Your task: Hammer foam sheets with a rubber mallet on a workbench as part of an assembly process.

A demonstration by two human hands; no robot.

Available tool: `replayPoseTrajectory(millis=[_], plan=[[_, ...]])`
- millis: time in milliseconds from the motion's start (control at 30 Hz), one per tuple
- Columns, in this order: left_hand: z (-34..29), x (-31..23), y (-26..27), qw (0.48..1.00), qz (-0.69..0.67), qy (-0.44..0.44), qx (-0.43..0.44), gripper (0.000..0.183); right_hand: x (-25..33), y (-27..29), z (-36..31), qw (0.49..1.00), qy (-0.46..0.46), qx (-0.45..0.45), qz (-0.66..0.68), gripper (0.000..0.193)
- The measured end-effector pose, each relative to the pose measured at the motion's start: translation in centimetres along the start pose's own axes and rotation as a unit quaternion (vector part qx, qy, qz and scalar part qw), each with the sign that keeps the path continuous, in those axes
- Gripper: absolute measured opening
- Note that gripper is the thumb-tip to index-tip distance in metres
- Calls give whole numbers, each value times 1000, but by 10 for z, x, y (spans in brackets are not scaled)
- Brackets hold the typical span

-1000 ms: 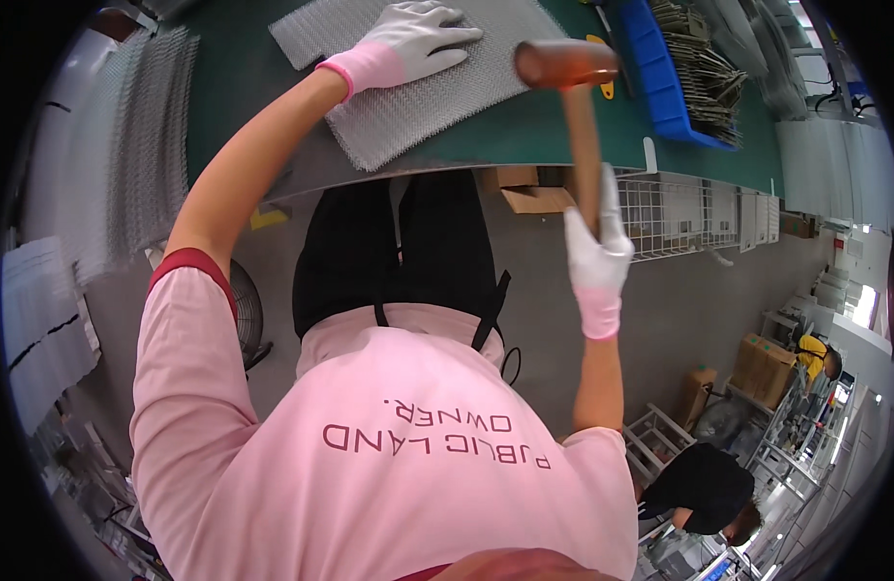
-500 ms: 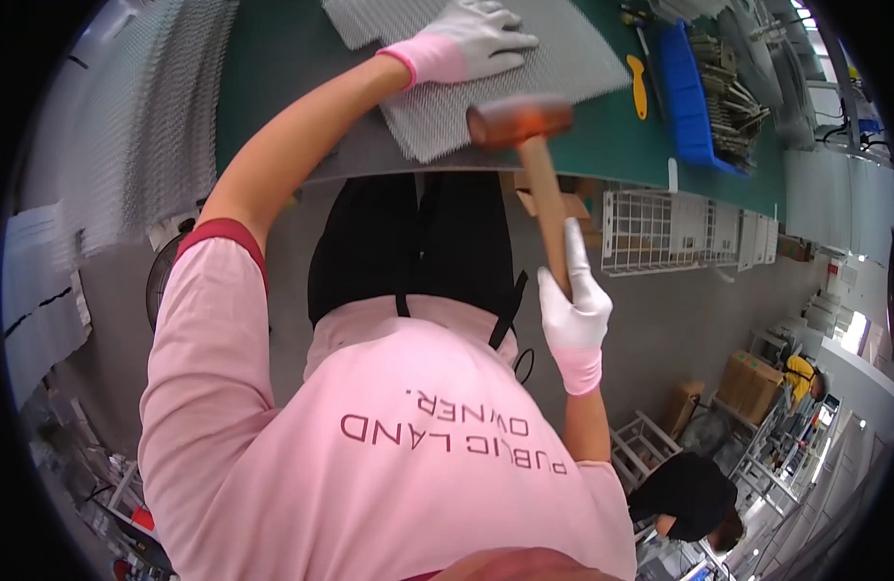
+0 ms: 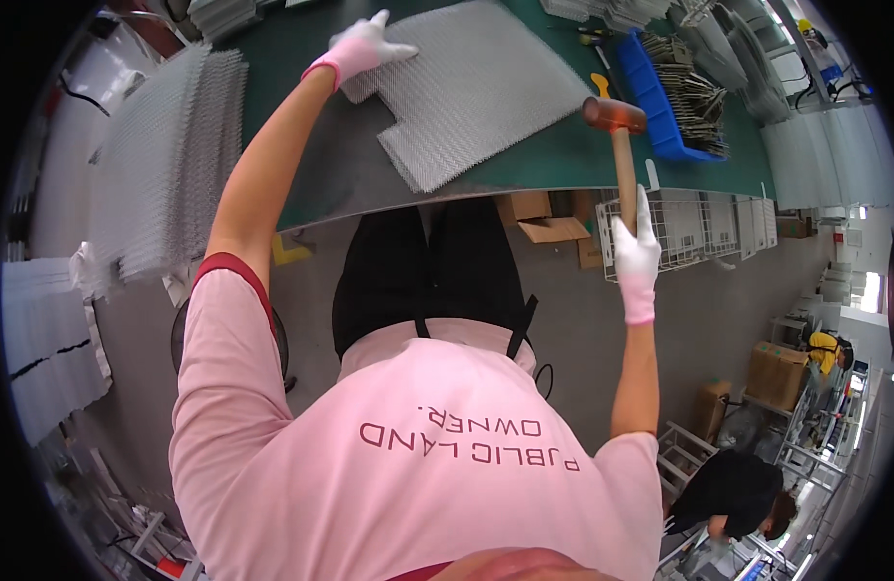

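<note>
A grey metal mesh sheet (image 3: 486, 97) with a notched left side lies on the green worktable (image 3: 342, 172). My left hand (image 3: 363, 48), in a white glove with a pink cuff, is at the sheet's upper left edge, fingers spread. One digit points right over the mesh; whether it presses down I cannot tell. My right hand (image 3: 637, 254), gloved alike, is closed round the wooden handle of a mallet (image 3: 623, 165). The mallet's reddish-brown head is up, to the right of the sheet's corner.
Stacked mesh sheets (image 3: 161, 160) stand along the table's left end. To the right is a blue bin (image 3: 657, 102) full of metal pieces, with a yellow tool (image 3: 599, 85) beside it. White wire racks (image 3: 675, 230) and an open cardboard box (image 3: 554, 229) sit below the table edge. A person (image 3: 728, 492) bends at lower right.
My left hand has slid left from the middle of the mesh to its edge. My right hand has carried the mallet rightward, off the sheet. The view has shifted slightly.
</note>
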State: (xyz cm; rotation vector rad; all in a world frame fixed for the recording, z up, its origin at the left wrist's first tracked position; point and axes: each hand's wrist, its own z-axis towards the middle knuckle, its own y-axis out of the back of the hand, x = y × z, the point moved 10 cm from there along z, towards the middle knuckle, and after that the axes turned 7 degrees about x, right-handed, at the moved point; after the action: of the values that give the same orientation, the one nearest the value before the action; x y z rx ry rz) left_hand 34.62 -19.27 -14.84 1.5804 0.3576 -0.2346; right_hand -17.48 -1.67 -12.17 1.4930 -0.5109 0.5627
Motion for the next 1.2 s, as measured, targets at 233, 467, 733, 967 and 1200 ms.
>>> replayPoseTrajectory(millis=[233,467,733,967,1200], plan=[[-91,5,-22,984,-107,96,105,106,43,-14,9,919,166,-165,-318,50],[-211,-2,-27,969,-184,167,-3,82,1,-138,17,847,-169,228,450,60],[-322,-22,-38,869,-458,179,-56,68,49,-134,-32,812,-89,291,499,64],[-325,-52,82,813,-548,-13,-196,87,112,-7,-28,797,178,103,568,60],[-306,-34,-30,868,-444,224,10,70,71,-117,-42,787,-125,234,556,63]])
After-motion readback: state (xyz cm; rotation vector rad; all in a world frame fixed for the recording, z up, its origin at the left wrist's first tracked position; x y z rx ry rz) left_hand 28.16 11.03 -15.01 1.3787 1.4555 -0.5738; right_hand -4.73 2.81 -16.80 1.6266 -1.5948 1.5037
